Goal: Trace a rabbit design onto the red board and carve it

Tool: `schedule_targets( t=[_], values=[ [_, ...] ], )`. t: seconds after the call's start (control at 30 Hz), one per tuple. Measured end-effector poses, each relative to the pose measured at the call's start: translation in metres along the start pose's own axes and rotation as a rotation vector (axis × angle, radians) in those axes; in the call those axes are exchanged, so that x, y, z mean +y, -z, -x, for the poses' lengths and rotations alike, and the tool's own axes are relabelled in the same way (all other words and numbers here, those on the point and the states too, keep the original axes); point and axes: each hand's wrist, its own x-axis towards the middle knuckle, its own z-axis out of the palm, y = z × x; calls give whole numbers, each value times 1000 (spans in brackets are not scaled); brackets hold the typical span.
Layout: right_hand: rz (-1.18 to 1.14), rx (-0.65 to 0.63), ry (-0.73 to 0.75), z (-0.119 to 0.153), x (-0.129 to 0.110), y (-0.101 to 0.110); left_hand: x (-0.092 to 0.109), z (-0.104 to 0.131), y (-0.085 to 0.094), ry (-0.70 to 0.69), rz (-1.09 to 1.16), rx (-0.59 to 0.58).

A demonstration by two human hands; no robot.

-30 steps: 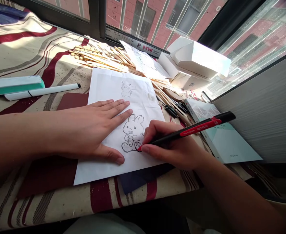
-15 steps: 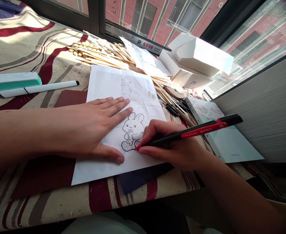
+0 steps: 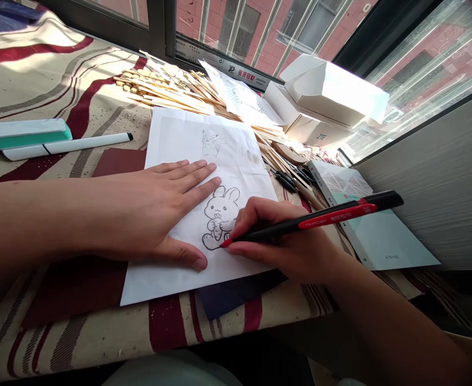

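Note:
A white sheet of paper [image 3: 167,134] lies at a slant on the table. On it is a line drawing of a rabbit [image 3: 222,206] with a carrot, and a fainter drawing of a cartoon figure [image 3: 211,143] higher up. My left hand [image 3: 167,206] rests flat on the sheet's left part, fingers spread, thumb below. In my right hand [image 3: 284,241] is a black and red pen [image 3: 332,216], gripped near its tip. The red tip touches the paper by the rabbit's foot. My right fingers hide part of the rabbit's lower right side.
Dark red paper [image 3: 79,289] and dark blue paper [image 3: 236,296] lie under the sheet. Left are a white marker [image 3: 70,146] and a green-white case [image 3: 22,134]. Wooden sticks [image 3: 159,88], white boxes [image 3: 320,102], black pens [image 3: 286,181] and a book [image 3: 380,236] stand beyond and right.
The view has shifted slightly. The pen tip has moved a little left along the line of the rabbit's foot. My left hand stays in place on the paper.

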Motion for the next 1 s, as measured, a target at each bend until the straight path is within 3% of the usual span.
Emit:
schedule_targets(
  t=[1.0],
  values=[
    [-30, 15, -32, -2, -1, -2, -3, 1, -2, -10, 19, 12]
  ],
)
